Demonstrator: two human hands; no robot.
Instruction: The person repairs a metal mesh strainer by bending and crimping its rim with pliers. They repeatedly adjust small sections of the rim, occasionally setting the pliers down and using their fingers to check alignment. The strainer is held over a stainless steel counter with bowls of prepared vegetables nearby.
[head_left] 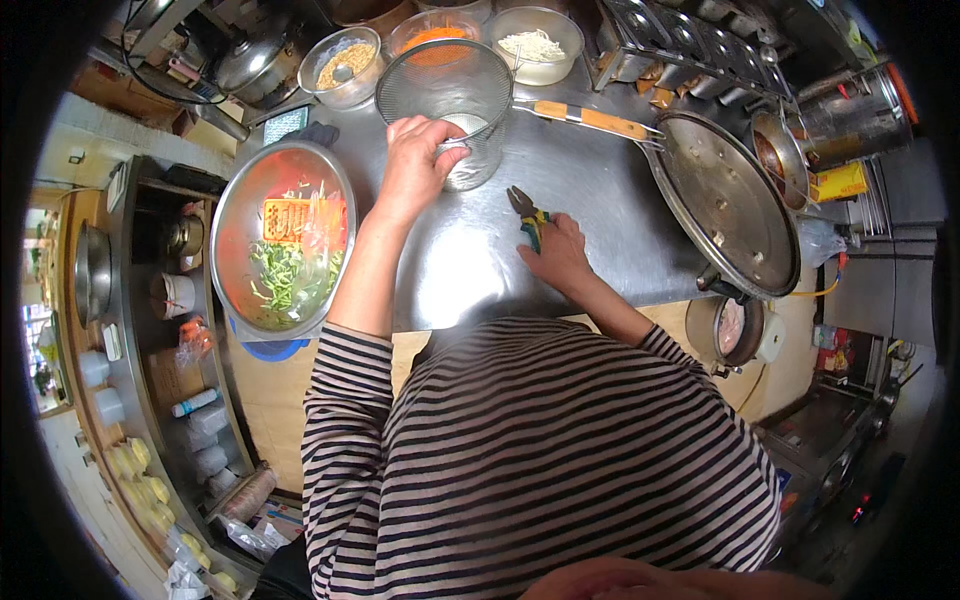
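A deep wire-mesh strainer [448, 75] stands on the steel counter before me, its mouth tilted up. My left hand [418, 165] is closed on its near rim, fingers curled over the edge. From the strainer's right side a wooden handle [600, 120] stretches toward a big round lid, ending in metal prongs. In my right hand [560, 250] is a pair of pliers [526, 210] with dark jaws and green-and-yellow grips. The jaws point away from me and lie apart from the strainer, low over or on the counter. My palm hides part of the grips.
At the left, a steel bowl [222, 240] holds cut greens and an orange packet. Bowls of chopped food line the back, including shredded carrot [435, 38] and white strips [532, 46]. The large metal lid [725, 195] overhangs the counter's right edge. Shelves [150, 300] stand farther left.
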